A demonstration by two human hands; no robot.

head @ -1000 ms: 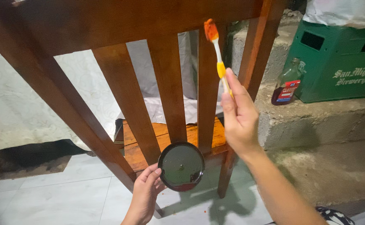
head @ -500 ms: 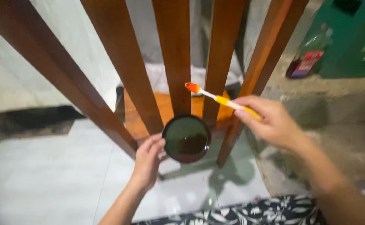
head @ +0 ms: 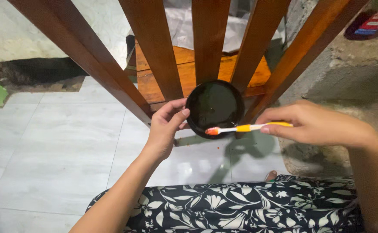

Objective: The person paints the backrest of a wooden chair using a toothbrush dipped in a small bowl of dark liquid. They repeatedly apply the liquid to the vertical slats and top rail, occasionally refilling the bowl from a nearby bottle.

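My left hand holds a small round black dish of dark liquid by its left rim, just in front of the slats of a brown wooden chair back. My right hand grips the yellow handle of a toothbrush that lies level and points left. The brush's orange-stained bristle head rests at the lower rim of the dish.
The chair's orange-brown seat shows behind the slats, with white cloth beyond it. A grey concrete step stands at the right, with pale floor tiles below. My lap, in black floral fabric, fills the bottom edge.
My right hand brought the toothbrush down from the chair slat to the dish, its head now at the dish's rim. The view tilted downward and the dish sits higher in frame.
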